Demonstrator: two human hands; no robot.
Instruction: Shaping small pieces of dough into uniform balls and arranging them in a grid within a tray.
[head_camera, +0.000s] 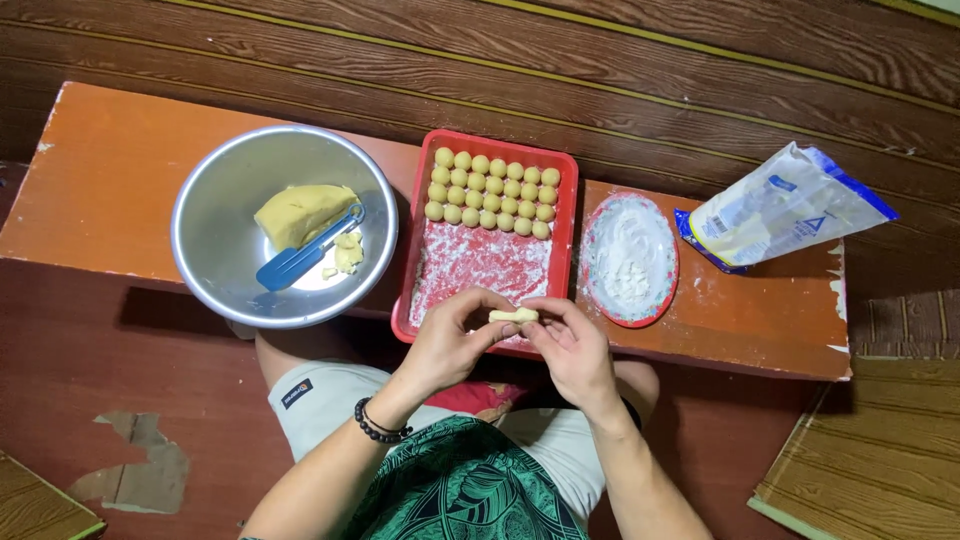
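On a low orange bench (120, 170), our left hand (450, 345) and right hand (575, 350) pinch a dough piece (514, 316) between fingertips above the floured red tray (568, 215), mid-shaping; next it needs gentle rolling beside the dough balls (491, 190).

I see a steel bowl (215, 270) with a blue spatula (300, 257), a floured plate (668, 280) and a flour bag (785, 205) on the bench (100, 180).

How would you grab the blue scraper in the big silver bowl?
Probably by its blue handle end, coming from above on the right. The blue scraper lies slanted in the silver bowl: its wide blade sits low on the left, and its narrow handle points up-right beside the yellow dough, easy to pinch.
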